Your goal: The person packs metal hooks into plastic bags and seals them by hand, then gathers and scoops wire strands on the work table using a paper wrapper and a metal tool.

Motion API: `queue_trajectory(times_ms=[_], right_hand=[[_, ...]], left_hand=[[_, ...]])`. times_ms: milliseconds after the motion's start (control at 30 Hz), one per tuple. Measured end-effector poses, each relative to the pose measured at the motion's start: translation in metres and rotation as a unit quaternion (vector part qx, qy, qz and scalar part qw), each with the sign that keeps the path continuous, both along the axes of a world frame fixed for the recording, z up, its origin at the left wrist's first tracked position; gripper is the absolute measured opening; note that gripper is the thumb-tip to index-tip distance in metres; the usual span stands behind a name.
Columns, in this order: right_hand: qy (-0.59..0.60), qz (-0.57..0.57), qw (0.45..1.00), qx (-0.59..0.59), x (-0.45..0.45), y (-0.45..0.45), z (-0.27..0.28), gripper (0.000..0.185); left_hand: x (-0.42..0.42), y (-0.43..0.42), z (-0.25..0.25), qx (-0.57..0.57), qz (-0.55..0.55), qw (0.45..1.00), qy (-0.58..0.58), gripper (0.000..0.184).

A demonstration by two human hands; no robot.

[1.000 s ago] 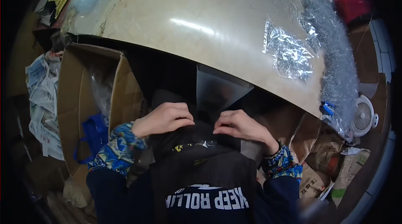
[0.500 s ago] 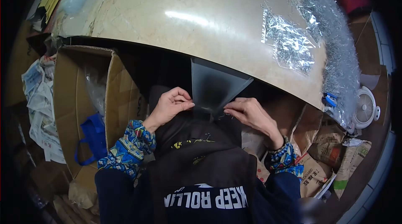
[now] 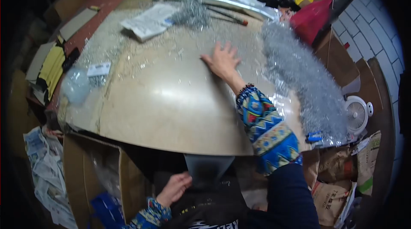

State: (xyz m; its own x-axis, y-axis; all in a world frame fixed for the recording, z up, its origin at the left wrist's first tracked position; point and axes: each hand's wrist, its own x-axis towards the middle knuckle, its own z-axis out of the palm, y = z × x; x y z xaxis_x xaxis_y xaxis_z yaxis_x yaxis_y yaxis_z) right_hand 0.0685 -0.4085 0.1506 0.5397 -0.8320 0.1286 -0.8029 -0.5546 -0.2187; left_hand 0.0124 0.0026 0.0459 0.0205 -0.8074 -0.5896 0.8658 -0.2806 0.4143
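My right hand (image 3: pixel 223 61) reaches far over the pale tabletop (image 3: pixel 171 113), palm down with its fingers spread, near small scattered metal hooks. Close to my body, my left hand (image 3: pixel 176 187) has its fingers curled together beside the grey translucent funnel-like sheet (image 3: pixel 207 169) under the table edge; what it holds, if anything, is too small to tell. A heap of shiny metal hooks (image 3: pixel 299 79) lies along the table's right side. Another small pile of metal pieces (image 3: pixel 195 14) rests at the back, beside a white packet (image 3: pixel 150 21).
A white fan (image 3: pixel 357 115) and a blue clip-like object (image 3: pixel 314 137) are on the right. Cardboard boxes (image 3: pixel 92 173), one with a blue bag (image 3: pixel 107 207), stand at lower left. Paper sacks (image 3: pixel 332 199) lie at lower right, and yellow bundles (image 3: pixel 52 70) at left.
My right hand has moved from beside the grey sheet up and forward onto the tabletop, its fingers now spread. My left hand stays low near my lap. The view has tilted up, showing the table's back.
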Motion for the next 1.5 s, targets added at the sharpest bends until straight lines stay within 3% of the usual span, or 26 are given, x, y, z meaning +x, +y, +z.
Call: queue_trajectory(times_ms=[67, 167, 367, 467, 633, 767, 867, 900, 1033, 1133, 1167, 1267, 1300, 1400, 1500], right_hand=[[-0.015, -0.140, 0.990, -0.003, 0.022, -0.049, -0.005, 0.070], [-0.037, 0.019, 0.998, 0.038, 0.039, -0.047, -0.011, 0.069], [-0.057, 0.217, 0.974, -0.002, 0.078, 0.019, -0.023, 0.059], [-0.065, 0.240, 0.968, -0.029, 0.061, 0.051, -0.035, 0.056], [-0.038, 0.285, 0.957, 0.049, -0.011, 0.076, -0.016, 0.059], [-0.084, 0.224, 0.971, 0.004, -0.027, 0.083, -0.016, 0.064], [-0.103, 0.221, 0.970, -0.021, 0.007, 0.073, -0.025, 0.062], [-0.109, 0.227, 0.967, -0.027, 0.022, 0.072, -0.026, 0.061], [-0.037, 0.336, 0.941, -0.017, 0.064, 0.082, -0.010, 0.052], [-0.023, 0.432, 0.900, 0.051, 0.042, 0.085, 0.000, 0.046], [-0.055, 0.459, 0.884, 0.071, 0.031, 0.076, -0.007, 0.041], [-0.184, 0.349, 0.910, 0.123, -0.005, 0.081, -0.002, 0.040], [-0.218, 0.327, 0.915, 0.092, -0.005, 0.090, -0.008, 0.043], [-0.133, 0.378, 0.915, -0.045, -0.011, 0.132, -0.014, 0.043], [-0.138, 0.325, 0.934, -0.055, -0.038, 0.175, -0.021, 0.040]], left_hand=[[0.003, 0.008, -0.021, -0.036, -0.013, 0.999, -0.002, 0.012], [0.005, 0.003, -0.009, -0.026, -0.005, 0.999, 0.033, 0.012], [0.005, 0.004, -0.016, -0.044, -0.002, 0.996, 0.082, 0.012], [0.003, 0.006, -0.022, -0.057, -0.018, 0.995, 0.078, 0.012], [-0.003, 0.001, -0.015, -0.021, -0.020, 0.999, 0.023, 0.012], [-0.008, 0.006, -0.043, -0.150, 0.000, 0.974, 0.171, 0.023], [-0.013, 0.004, -0.036, -0.067, -0.001, 0.992, 0.107, 0.027], [-0.014, -0.001, -0.013, -0.007, 0.019, 0.995, 0.101, 0.018], [-0.015, -0.002, -0.008, -0.003, 0.016, 0.995, 0.098, 0.025], [-0.011, -0.003, 0.013, -0.019, -0.001, 0.995, 0.096, 0.025], [-0.012, 0.002, -0.017, -0.039, -0.006, 0.991, 0.126, 0.025], [-0.007, -0.002, -0.004, -0.076, -0.050, 0.978, 0.185, 0.034], [-0.008, -0.004, -0.003, -0.081, -0.066, 0.983, 0.150, 0.033], [-0.014, -0.002, -0.005, -0.080, -0.106, 0.989, 0.060, 0.034], [-0.019, 0.001, -0.019, -0.070, -0.110, 0.991, 0.029, 0.029]])
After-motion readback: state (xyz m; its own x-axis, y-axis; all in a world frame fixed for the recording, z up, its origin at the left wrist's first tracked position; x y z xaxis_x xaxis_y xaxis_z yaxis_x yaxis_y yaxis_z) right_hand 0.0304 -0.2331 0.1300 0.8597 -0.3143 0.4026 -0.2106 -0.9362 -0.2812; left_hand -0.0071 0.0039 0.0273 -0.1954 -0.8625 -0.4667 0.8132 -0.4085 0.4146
